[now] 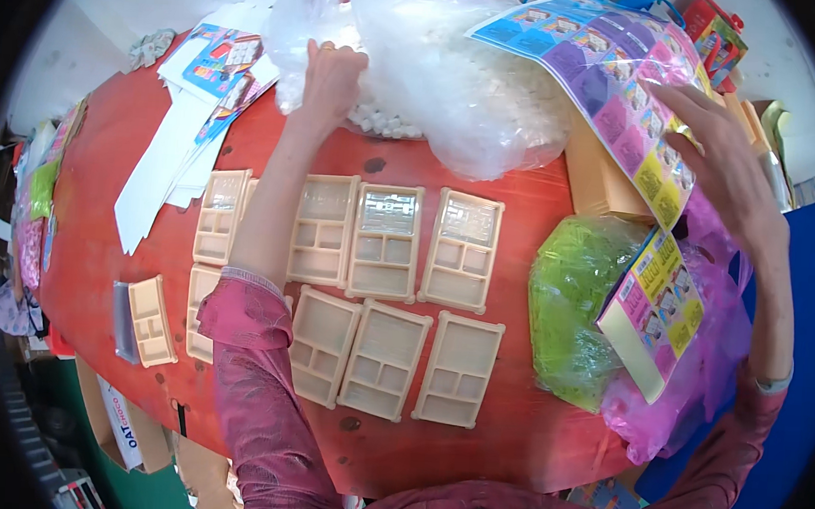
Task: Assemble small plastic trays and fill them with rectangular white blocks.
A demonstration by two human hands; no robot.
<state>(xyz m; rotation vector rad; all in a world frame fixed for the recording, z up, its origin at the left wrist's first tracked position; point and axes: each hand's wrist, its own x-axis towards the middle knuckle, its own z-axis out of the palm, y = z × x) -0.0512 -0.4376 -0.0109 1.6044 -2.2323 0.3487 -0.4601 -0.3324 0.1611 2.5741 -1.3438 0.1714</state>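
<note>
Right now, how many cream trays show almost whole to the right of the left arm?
6: three far trays in one row, three near trays in another. Others may hide under the left arm.

A wide red surface (93,207) with dark spots and scuffs spreads below the left hand (332,77), its edge bowed by the lens. A pale, lightly marked wall (114,13) stands beyond that hand, to its left. Well to the left and nearer the person shows green floor (146,490). Right of the right hand (722,148) lies a plain blue area (811,289). The light is bright, leaving a soft sheen on the red.
</note>
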